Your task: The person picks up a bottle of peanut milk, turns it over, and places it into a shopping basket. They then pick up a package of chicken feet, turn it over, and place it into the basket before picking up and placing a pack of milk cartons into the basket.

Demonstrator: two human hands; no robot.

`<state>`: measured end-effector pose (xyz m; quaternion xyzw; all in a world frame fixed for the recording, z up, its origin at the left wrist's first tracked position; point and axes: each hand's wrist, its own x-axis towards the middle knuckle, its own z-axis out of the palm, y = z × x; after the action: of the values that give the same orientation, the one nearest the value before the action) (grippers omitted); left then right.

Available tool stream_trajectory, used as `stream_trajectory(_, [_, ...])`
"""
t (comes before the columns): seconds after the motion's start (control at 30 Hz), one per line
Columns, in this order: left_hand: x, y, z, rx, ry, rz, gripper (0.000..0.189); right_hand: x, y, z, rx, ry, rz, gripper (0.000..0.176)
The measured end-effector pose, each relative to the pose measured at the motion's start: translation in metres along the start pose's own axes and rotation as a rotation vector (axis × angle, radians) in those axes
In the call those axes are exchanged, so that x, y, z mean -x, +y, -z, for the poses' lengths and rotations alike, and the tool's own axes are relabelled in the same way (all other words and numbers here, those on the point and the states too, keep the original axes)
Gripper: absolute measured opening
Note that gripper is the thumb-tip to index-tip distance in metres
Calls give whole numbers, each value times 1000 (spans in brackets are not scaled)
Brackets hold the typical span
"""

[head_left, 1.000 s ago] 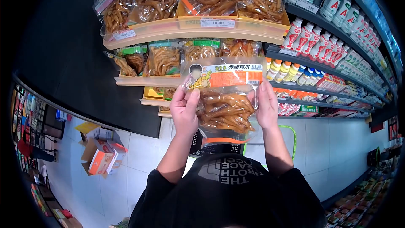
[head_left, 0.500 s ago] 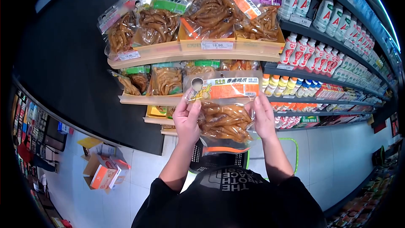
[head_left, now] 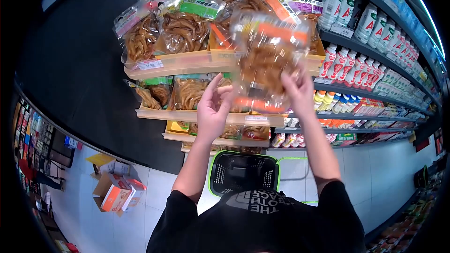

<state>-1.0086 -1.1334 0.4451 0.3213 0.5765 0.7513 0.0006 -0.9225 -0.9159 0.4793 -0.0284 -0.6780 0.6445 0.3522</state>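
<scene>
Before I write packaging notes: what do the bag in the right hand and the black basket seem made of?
The bag in the right hand looks like clear, glossy plastic film: its brown contents show through and highlights glint, though blurred. The black basket seems dull moulded plastic, judging by its regular perforations; coated metal remains possible.

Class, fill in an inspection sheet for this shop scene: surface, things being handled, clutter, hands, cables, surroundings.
Surface: tiered tan display shelf with a price tag on its front edge.
Things handled: one chicken-feet packet, motion-blurred, in front of similar packets.
Clutter: opened cardboard carton on the floor; black shopping basket with a green rim below the hands.
Hands: right hand grips the packet by its lower right part; left hand is open, apparently not touching it.
Cables: nothing seen.
Surroundings: bottled drinks on dark shelves at picture right; another person far left.
</scene>
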Motion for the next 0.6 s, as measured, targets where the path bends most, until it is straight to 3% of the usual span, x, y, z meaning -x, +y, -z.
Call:
stream_trajectory(0.1, [-6,5,8,27,26,34,49,-76,-29,-7,-147,42,165,48])
stream_trajectory(0.27, [-23,7,12,-184,72,-140,39,-156,-51,-29,-10,-69,255,50])
stream_trajectory(0.3, [-30,11,12,-267,90,-178,38,-172,-39,-26,317,-51,283,44])
stream_trajectory(0.43, [-66,20,18,-744,94,-538,39,-158,-13,-54,534,-99,238,43])
stream_trajectory(0.5, [-83,20,20,-926,32,-636,41,-147,-6,-57,644,17,269,43])
stream_trajectory(0.57, [-96,18,21,-1130,-14,-737,43,-130,-16,-64,928,154,465,44])
stream_trajectory(0.6, [-101,20,19,-1181,-87,-677,50,-127,-21,-64,1000,168,429,44])
